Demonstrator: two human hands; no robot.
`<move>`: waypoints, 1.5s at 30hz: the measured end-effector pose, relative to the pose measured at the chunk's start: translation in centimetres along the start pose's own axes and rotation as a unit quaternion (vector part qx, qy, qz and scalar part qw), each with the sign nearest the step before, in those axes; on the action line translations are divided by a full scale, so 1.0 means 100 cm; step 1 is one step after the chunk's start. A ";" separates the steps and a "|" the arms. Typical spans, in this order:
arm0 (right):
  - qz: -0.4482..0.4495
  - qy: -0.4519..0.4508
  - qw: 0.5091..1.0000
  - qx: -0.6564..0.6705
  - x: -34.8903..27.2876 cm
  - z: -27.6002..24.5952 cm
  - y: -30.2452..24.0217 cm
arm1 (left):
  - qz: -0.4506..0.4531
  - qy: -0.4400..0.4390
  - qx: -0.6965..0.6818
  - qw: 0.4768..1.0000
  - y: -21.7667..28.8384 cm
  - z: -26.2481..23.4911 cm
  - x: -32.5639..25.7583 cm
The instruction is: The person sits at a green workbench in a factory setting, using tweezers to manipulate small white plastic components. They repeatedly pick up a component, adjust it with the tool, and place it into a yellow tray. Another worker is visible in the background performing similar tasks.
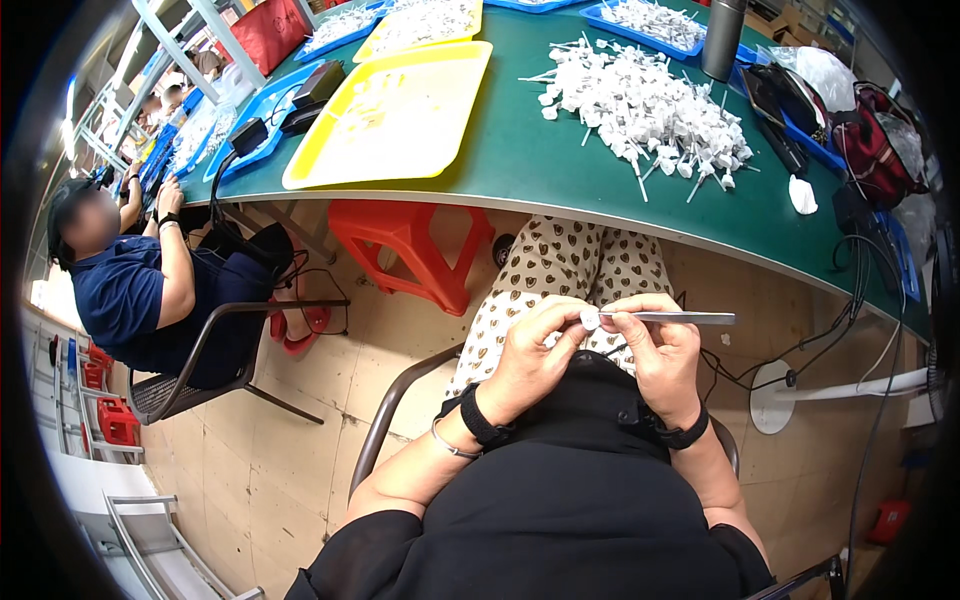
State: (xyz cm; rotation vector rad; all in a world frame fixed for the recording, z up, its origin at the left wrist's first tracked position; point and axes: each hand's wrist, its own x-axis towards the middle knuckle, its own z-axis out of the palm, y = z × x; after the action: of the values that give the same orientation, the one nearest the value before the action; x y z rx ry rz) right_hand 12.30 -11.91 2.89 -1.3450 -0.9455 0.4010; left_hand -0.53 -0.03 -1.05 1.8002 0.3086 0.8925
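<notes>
Above my lap, my left hand (544, 353) pinches a small white plastic piece (590, 318) between thumb and fingertips. Close beside it, my right hand (655, 352) is closed around a slim, flat silver metal tool (690, 318), its wide end sticking out to the right. The tool's working tip is hidden by my fingers, and whether it touches the white piece I cannot tell. On the green table in front of me lies a large heap of similar white plastic pieces (645, 105), some with thin stems.
The green table (520, 165) curves ahead of my knees. A yellow tray (400, 120) holds a few small pieces, with blue trays behind. A grey bottle (723, 40) stands at right. An orange stool (400, 250) is under the table; a co-worker (150, 270) sits left. Cables hang at right.
</notes>
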 end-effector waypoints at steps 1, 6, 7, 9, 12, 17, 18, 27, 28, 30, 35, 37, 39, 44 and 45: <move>-0.007 0.000 1.000 -0.002 0.000 0.000 0.001 | 0.006 -0.001 0.004 1.000 0.000 0.000 0.000; -0.028 0.007 0.999 -0.021 -0.003 0.004 0.005 | 0.007 0.005 -0.010 1.000 -0.001 0.001 -0.001; -0.033 0.008 0.999 -0.029 -0.004 0.004 0.006 | 0.003 0.006 -0.014 1.000 -0.002 0.001 -0.001; -0.052 -0.012 0.997 -0.050 -0.006 0.003 0.007 | 0.002 0.010 -0.021 1.000 -0.004 0.002 -0.002; -0.062 -0.020 0.996 -0.056 -0.006 0.003 0.007 | 0.004 0.012 -0.026 1.000 -0.006 0.002 -0.002; -0.087 0.016 0.993 -0.073 -0.006 0.007 0.013 | 0.004 0.010 -0.019 1.000 -0.005 0.002 -0.002; -0.090 0.015 0.993 -0.081 -0.006 0.007 0.012 | 0.001 0.010 -0.022 1.000 -0.003 0.002 -0.002; -0.127 -0.030 0.976 -0.177 0.000 0.002 0.001 | 0.037 0.022 0.020 0.999 0.000 0.002 -0.002; -0.127 -0.036 0.974 -0.182 0.001 0.002 0.000 | 0.037 0.022 0.025 0.999 0.000 0.001 -0.001; -0.095 -0.003 0.990 -0.102 -0.004 0.003 0.005 | 0.074 0.023 0.087 0.993 0.004 -0.003 0.003; -0.083 0.035 0.996 -0.007 -0.004 -0.002 0.007 | 0.148 0.056 0.202 0.967 0.009 -0.007 0.007; -0.046 0.040 0.997 0.045 -0.003 -0.001 0.003 | 0.154 0.064 0.233 0.958 0.011 -0.007 0.007; -0.029 0.037 0.996 0.070 -0.002 -0.003 0.004 | 0.158 0.063 0.257 0.951 0.013 -0.007 0.007; -0.005 0.043 0.995 0.085 0.000 -0.005 0.001 | 0.164 0.063 0.285 0.942 0.013 -0.007 0.006; -0.001 0.043 0.995 0.088 0.000 -0.006 0.002 | 0.163 0.061 0.287 0.942 0.014 -0.007 0.006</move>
State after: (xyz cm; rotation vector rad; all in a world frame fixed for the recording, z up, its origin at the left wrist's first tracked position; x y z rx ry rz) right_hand 12.83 -12.26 2.78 -1.1911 -0.8212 0.4123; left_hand -0.87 0.19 0.57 2.3865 0.3847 1.2407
